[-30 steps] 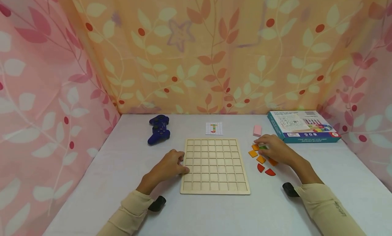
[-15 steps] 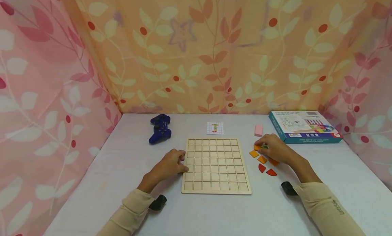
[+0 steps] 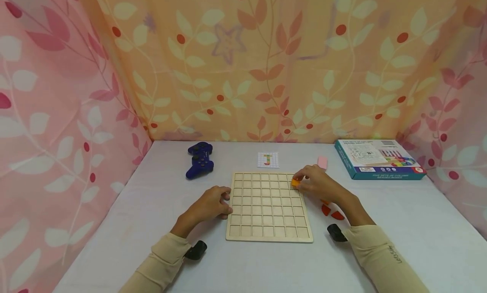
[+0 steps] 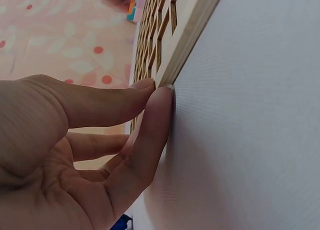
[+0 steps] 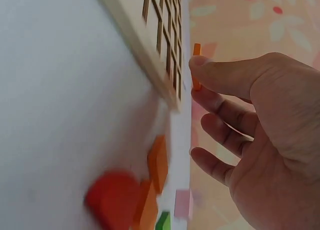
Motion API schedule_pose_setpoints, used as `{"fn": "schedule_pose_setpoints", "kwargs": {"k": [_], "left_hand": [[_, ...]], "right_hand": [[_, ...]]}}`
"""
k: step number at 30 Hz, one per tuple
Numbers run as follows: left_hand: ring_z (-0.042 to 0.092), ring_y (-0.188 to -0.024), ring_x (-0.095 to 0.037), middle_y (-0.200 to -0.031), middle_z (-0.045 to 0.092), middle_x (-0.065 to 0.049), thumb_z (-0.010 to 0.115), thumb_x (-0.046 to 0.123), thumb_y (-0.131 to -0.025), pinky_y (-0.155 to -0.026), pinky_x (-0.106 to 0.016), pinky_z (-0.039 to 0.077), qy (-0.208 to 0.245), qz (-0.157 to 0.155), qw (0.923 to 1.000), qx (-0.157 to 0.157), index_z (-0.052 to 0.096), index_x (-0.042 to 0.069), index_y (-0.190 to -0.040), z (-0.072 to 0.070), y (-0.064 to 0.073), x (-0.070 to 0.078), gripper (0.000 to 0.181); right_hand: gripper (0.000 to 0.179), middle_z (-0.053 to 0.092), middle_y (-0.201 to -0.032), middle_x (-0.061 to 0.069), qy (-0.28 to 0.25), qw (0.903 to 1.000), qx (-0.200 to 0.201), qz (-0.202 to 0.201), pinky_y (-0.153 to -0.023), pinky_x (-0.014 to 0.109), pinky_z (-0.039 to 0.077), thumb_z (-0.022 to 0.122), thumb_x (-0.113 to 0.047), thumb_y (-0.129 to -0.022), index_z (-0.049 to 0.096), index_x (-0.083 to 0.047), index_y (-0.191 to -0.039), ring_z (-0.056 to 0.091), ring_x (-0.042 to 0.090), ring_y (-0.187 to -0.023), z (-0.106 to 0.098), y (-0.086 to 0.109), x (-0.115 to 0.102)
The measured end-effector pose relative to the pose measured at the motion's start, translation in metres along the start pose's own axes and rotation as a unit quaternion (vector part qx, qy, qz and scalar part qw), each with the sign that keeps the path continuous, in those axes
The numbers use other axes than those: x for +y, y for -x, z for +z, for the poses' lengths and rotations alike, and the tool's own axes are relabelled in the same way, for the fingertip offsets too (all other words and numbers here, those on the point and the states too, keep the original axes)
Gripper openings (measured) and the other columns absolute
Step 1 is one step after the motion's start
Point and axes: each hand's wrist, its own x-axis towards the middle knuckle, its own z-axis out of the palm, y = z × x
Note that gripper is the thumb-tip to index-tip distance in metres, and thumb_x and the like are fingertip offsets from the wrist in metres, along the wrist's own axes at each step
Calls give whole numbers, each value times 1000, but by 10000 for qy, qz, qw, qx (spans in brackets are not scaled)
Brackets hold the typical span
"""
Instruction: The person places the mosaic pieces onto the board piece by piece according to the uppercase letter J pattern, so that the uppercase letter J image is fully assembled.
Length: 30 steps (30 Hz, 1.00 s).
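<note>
My right hand (image 3: 317, 184) pinches a thin orange square tile (image 3: 295, 182) between thumb and fingertips, over the far right corner of the wooden grid board (image 3: 269, 238). In the right wrist view the tile (image 5: 197, 65) stands edge-on, its other fingers loosely bent below. My left hand (image 3: 209, 204) holds the board's left edge; the left wrist view shows thumb and a curled finger meeting at the board's rim (image 4: 187, 37). Right of the board lie red quarter-round pieces (image 3: 337, 215) and orange tiles (image 5: 158, 162), partly hidden by my right hand in the head view. A green piece (image 5: 163, 222) shows beside them.
Behind the board lies a small card (image 3: 268, 160) printed with a coloured pattern on a grid. A blue game controller (image 3: 200, 160) sits at the back left. A pink block (image 3: 322, 162) and a flat game box (image 3: 380, 159) are at the back right.
My right hand has moved left from the loose pieces to the board's far right corner, carrying an orange tile. The left hand has stayed at the board's left edge.
</note>
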Motion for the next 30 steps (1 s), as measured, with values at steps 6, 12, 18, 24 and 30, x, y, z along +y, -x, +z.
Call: {"fn": "schedule_pose_setpoints", "kwargs": {"k": [6,12,18,24,30], "left_hand": [[67,-69,-14,-115,58,-11,78,-11,-87,-65,-27,63,47,-61,10000,18,52,-12,-146,0,0,0,65],[66,-70,-14,-115,56,-13,77,-12,-87,-64,-28,64,122,-64,9999,-62,52,-12,-147,0,1,-1,65],[66,-71,-15,-116,55,-13,77,-13,-87,-64,-28,64,171,-82,9998,-85,51,-12,-148,1,0,-1,66],[65,-71,-14,-116,56,-12,78,-11,-88,-64,-27,63,88,-115,9999,-37,52,-10,-147,1,1,-1,65],[65,-72,-14,-116,56,-11,78,-10,-89,-63,-27,63,67,-152,9998,-84,52,-9,-148,1,0,0,65]], "right_hand": [[24,71,-109,8,135,9979,-59,-624,-88,38,47,77,-15,-97,77,-4,-119,52,30,-108,14,-22,-18],[22,72,-112,9,171,9938,-146,-1090,-89,41,46,78,-14,-96,78,-4,-116,54,31,-108,29,-38,-34],[21,73,-113,7,124,9932,-209,-1142,-92,44,48,78,-13,-94,79,-6,-114,54,29,-110,44,-49,-48],[20,72,-114,3,462,9938,-241,-983,-93,49,45,80,-17,-94,79,-12,-114,53,27,-108,54,-57,-62],[19,72,-114,5,720,9909,-124,-1129,-89,51,48,81,-17,-94,80,-10,-113,55,31,-110,57,-61,-73]]}}
